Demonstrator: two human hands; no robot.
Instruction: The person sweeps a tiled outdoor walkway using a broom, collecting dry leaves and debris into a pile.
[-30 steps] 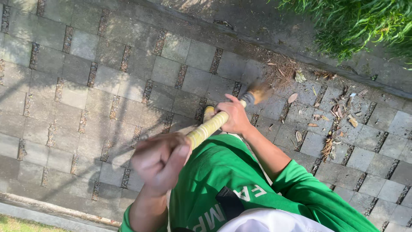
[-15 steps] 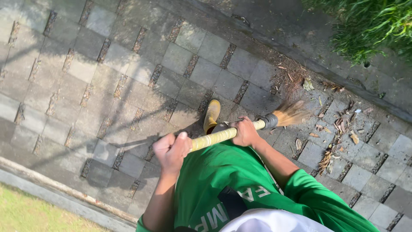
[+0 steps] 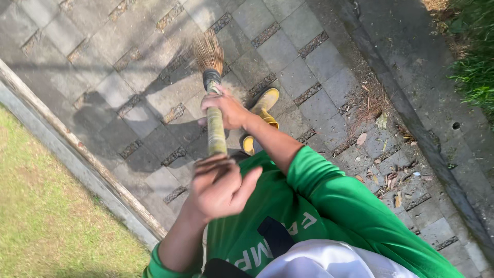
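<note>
A broom [image 3: 215,123] with a pale yellow-green handle and a tuft of brown bristles [image 3: 209,51] points away from me over the grey paved path [image 3: 288,56]. My right hand [image 3: 225,109] grips the handle low down, just behind the dark binding at the bristles. My left hand [image 3: 218,186] holds the upper end of the handle near my chest. I wear a green shirt. My yellow boots [image 3: 262,114] stand on the pavers under my right arm.
Dry leaves and twigs [image 3: 383,149] lie along the right side of the path beside a concrete gutter [image 3: 427,118]. Grass [image 3: 476,62] grows beyond it. A stone kerb [image 3: 77,154] borders a lawn [image 3: 36,206] on the left.
The broom has swung from the right side, near the leaf litter, over to the left and now points forward. My view has turned, bringing the left kerb and lawn into sight.
</note>
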